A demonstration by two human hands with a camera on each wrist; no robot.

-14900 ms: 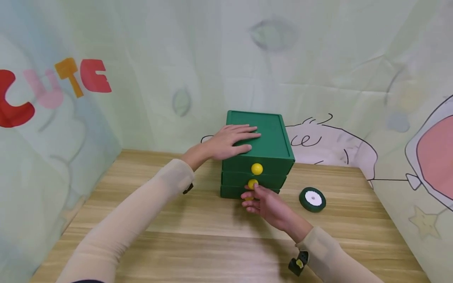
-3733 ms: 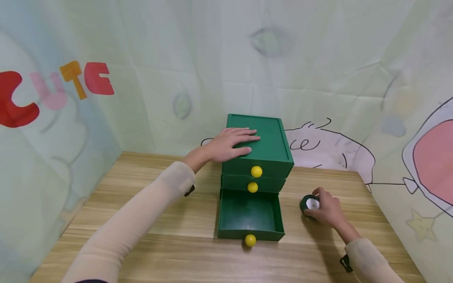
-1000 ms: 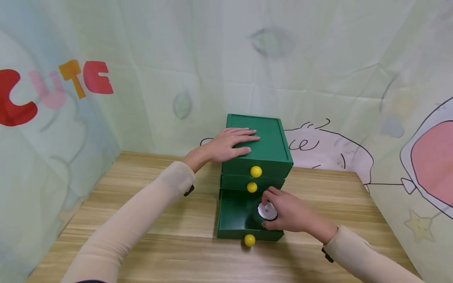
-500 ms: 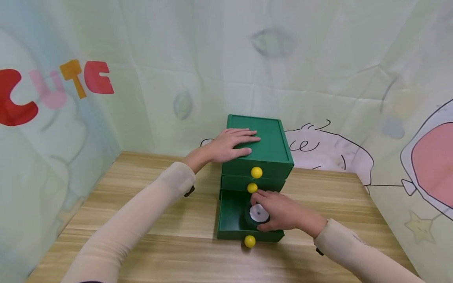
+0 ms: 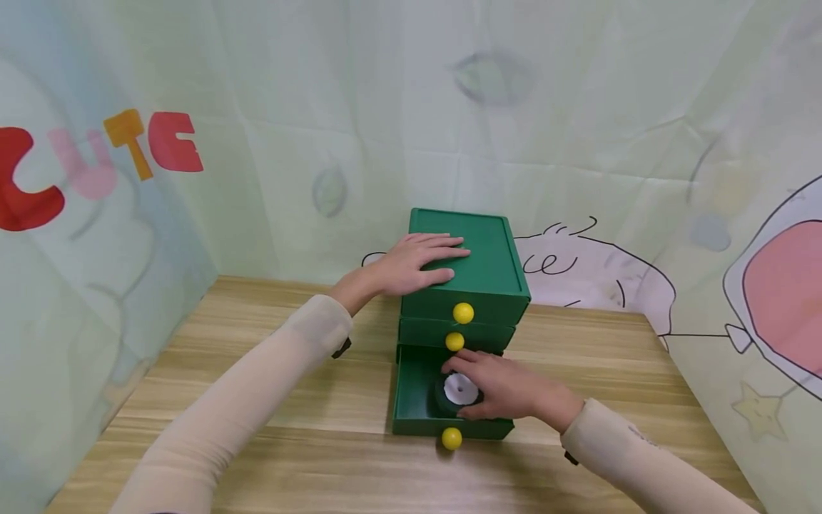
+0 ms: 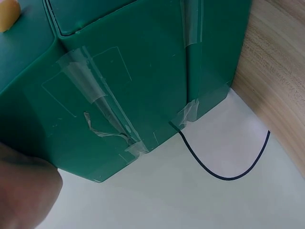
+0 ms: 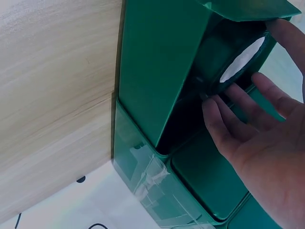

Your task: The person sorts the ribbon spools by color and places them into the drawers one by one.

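Note:
A three-tier green drawer box [image 5: 483, 250] stands against the back curtain, its lowest drawer [image 5: 411, 389] pulled out. My left hand [image 5: 417, 263] rests with extended fingers on the box's top, toward its left side. In the drawer sits a spool of dark green ribbon [image 5: 461, 389] with a white center, toward the right. My right hand [image 5: 504, 385] holds the spool between thumb and fingers, as the right wrist view shows too, with the ribbon spool [image 7: 243, 59] inside the drawer walls. The spool's underside is hidden.
Yellow knobs [image 5: 463, 313] mark each drawer front; the upper two drawers are pushed in. Clear tape [image 6: 86, 78] runs along the box's side. The wooden tabletop [image 5: 308, 450] meets printed curtains [image 5: 289, 178] at the back and sides.
From the tabletop at the right, my right hand has brought the ribbon spool into the bottom drawer, lately shifting slightly left. That drawer was pulled out earlier. My left hand has stayed on top.

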